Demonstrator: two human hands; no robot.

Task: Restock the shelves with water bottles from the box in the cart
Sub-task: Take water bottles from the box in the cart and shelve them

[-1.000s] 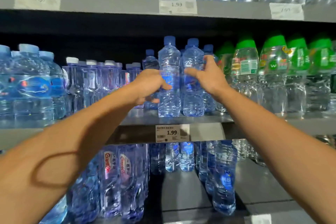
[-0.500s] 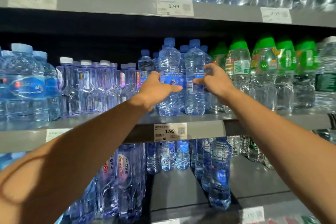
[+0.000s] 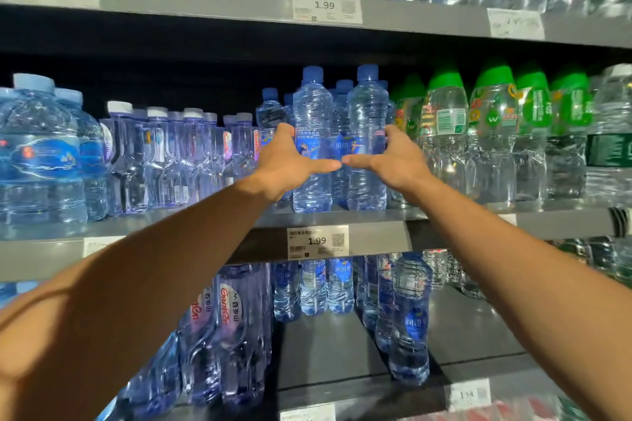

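Two clear water bottles with blue caps and blue labels stand side by side at the front of the middle shelf [image 3: 376,215]. My left hand [image 3: 285,161] lies against the left side of the left bottle [image 3: 312,106], thumb stretched across its front. In mirror fashion, my right hand [image 3: 396,161] lies against the right side of the right bottle [image 3: 367,106]. The two thumb tips nearly meet in front of the labels. More bottles of the same kind stand behind this pair. No cart or box is in view.
White-capped bottles [image 3: 171,154] and large blue jugs [image 3: 37,154] fill the shelf to the left, green-capped bottles [image 3: 492,133] to the right. Price tags reading 1.99 [image 3: 318,241] hang on the shelf edges. The lower shelf [image 3: 328,345] holds more blue bottles with bare room among them.
My hands have loosened from curled grips on the two front bottles to flatter holds at their sides. Both thumbs have stretched out until they almost touch.
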